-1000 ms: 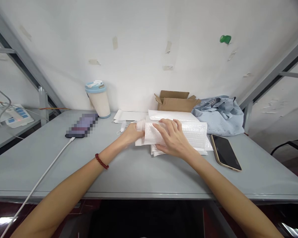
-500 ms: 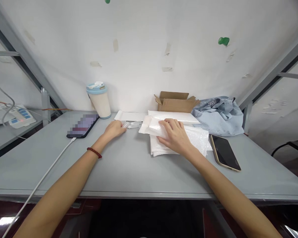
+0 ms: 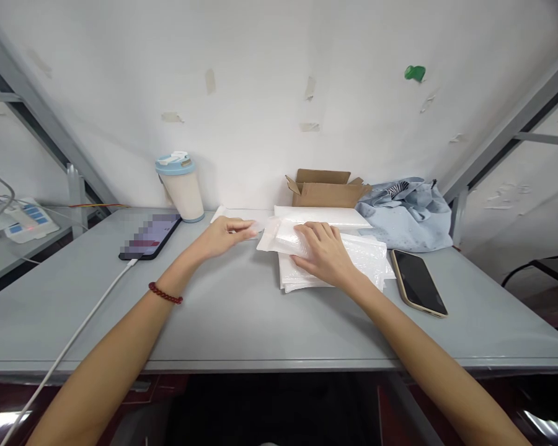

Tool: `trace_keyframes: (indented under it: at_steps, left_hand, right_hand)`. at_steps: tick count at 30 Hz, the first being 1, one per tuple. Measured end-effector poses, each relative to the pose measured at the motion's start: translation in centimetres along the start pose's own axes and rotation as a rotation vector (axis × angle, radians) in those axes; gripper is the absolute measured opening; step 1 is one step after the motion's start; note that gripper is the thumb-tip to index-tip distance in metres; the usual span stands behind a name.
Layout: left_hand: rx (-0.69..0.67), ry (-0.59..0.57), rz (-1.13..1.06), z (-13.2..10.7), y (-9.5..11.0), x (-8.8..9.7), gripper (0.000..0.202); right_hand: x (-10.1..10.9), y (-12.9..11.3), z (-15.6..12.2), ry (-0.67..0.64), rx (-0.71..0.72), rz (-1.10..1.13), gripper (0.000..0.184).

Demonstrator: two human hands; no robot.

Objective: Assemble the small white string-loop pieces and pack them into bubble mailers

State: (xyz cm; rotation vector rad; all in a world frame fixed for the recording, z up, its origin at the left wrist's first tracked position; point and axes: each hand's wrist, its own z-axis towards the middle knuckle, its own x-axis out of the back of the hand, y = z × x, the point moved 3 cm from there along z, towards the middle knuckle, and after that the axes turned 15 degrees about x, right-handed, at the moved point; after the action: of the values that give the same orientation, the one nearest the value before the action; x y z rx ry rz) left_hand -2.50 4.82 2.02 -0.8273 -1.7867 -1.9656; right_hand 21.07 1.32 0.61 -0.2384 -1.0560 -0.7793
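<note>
My right hand (image 3: 323, 254) is closed round a white bubble-wrap bag (image 3: 275, 234), thumb below and fingers on top. The bag lies over a stack of similar white padded bags (image 3: 302, 272) on the grey table. My left hand (image 3: 227, 236) is raised near the left end of the held bag, its thumb and fingers pinched together. A small translucent plastic piece (image 3: 260, 218) shows at those fingertips; its exact kind is too unclear to tell. Behind the left hand lies a flat white packet (image 3: 218, 214), partly covered by the hand.
An open cardboard box (image 3: 330, 193) stands by the wall beside bunched light-blue cloth (image 3: 404, 217). A dark phone (image 3: 418, 282) lies right of the bags. On the left are a charging phone (image 3: 151, 238) with a white cable (image 3: 88, 316) and a lidded cup (image 3: 181, 189).
My left hand has lifted and shifted right, from the small clear plastic pieces on the table toward the bag's open-looking left end. My right hand keeps its hold on the bag.
</note>
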Motion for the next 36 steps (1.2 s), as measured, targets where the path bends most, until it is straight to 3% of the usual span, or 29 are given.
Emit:
trace_keyframes:
  at_steps: [6, 13, 17, 20, 26, 32, 36]
  left_hand:
    - [-0.043, 0.028, -0.057, -0.2, 0.4, -3.6, 0.039]
    - [-0.126, -0.055, -0.114, -1.2, 1.9, -4.4, 0.035]
    - [-0.04, 0.086, -0.141, -0.8, 1.4, -4.2, 0.029]
    - [-0.001, 0.205, -0.039, -0.5, 0.9, -4.1, 0.018]
    - [-0.069, 0.235, 0.008, -1.0, 1.2, -4.8, 0.012]
    - [-0.102, 0.198, -0.225, -1.6, 1.6, -5.7, 0.021]
    - [-0.052, 0.055, -0.384, -1.1, 1.7, -5.7, 0.019]
  right_hand:
    - [-0.3, 0.1, -0.1, 0.019, 0.042, 0.002, 0.049]
    - [-0.2, 0.0, -0.1, 0.061, 0.061, 0.018, 0.047]
    - [-0.1, -0.1, -0.1, 0.061, 0.064, 0.021, 0.046]
    - [-0.1, -0.2, -0.1, 0.059, 0.069, 0.016, 0.046]
    - [-0.3, -0.2, -0.1, 0.066, 0.092, 0.002, 0.045]
    - [-0.3, -0.2, -0.1, 0.054, 0.089, 0.023, 0.044]
    - [-0.2, -0.2, -0.1, 0.054, 0.088, 0.036, 0.045]
